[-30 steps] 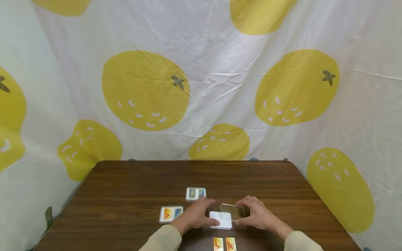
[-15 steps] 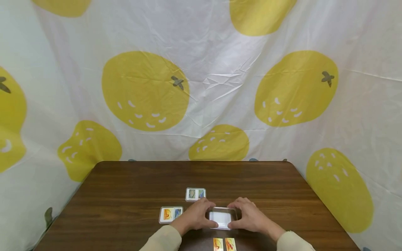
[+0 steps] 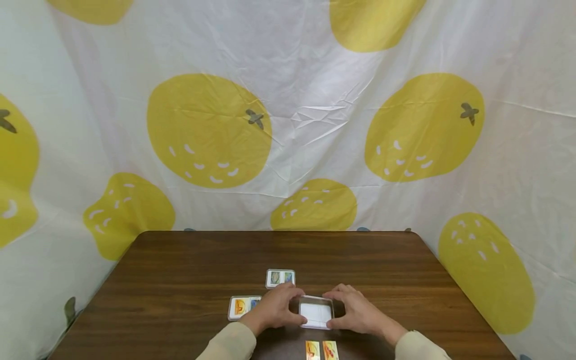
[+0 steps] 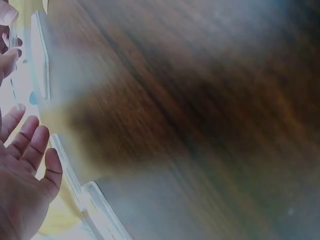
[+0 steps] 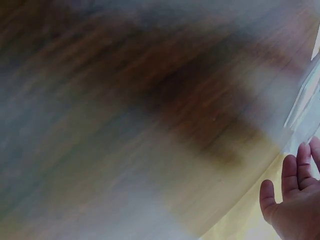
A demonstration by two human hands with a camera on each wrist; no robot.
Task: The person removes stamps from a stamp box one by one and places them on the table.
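My left hand [image 3: 275,309] and right hand [image 3: 357,311] face each other over a small flat white case base [image 3: 317,317] on the table. Between them a clear rectangular lid [image 3: 316,299] overlaps the base in the head view. Thumb and fingers of the right hand pinch the lid's right end; the left hand's thumb and fingertips hold its left end. The left wrist view catches the lid edge-on above the white case base [image 4: 41,57], with the left hand's other fingers spread. At the right wrist view's edge, the right hand [image 5: 297,200] shows several extended fingers.
Two small picture cards [image 3: 312,350] lie near the front, below the hands. One clear case with pictures [image 3: 281,278] sits beyond the left hand; another filled case [image 3: 238,307] is partly behind the left wrist. The brown wooden table [image 3: 202,265] meets a fruit-print curtain [image 3: 315,150].
The right hand has brought the lid leftward over the white base. In the last half second the lid and the left hand have shifted slightly left. Cards and filled cases have stayed put.
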